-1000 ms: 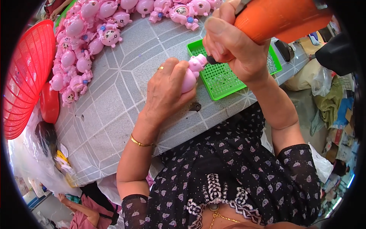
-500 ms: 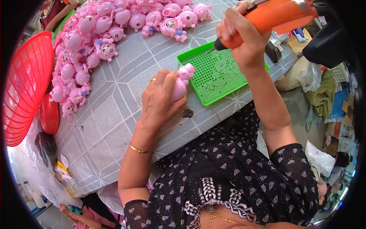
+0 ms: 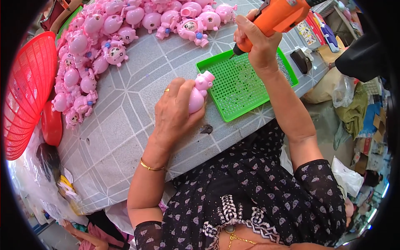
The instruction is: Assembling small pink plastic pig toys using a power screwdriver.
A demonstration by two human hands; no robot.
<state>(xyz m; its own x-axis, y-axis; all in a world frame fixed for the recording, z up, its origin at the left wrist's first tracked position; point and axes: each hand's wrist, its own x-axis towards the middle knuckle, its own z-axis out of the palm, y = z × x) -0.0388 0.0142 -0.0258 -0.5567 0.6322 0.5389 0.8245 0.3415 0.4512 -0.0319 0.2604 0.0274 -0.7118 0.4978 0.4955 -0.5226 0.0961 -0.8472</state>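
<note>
My left hand (image 3: 177, 106) is closed around a pink plastic toy figure (image 3: 196, 100), its narrow head end sticking out past my fingers to the right. An orange electric screwdriver (image 3: 277, 18) is gripped in my right hand (image 3: 262, 43). Its black nose and thin bit point down and left, over the upper part of a shallow green tray (image 3: 225, 116). Small metallic screws stand in the tray's grid of holes, and many holes on its left side are bare. Whether the bit touches a screw I cannot tell.
Pink toy figures (image 3: 112, 25) are heaped along the far left of the grey patterned table (image 3: 116, 146). A red mesh basket (image 3: 29, 96) leans at the left edge. A small black piece (image 3: 206, 129) lies near my left hand; a dark case (image 3: 301, 61) sits right of the tray.
The screwdriver and my right hand have shifted slightly left, with the tool tilted more upright over the tray. My left hand still holds the toy in nearly the same place.
</note>
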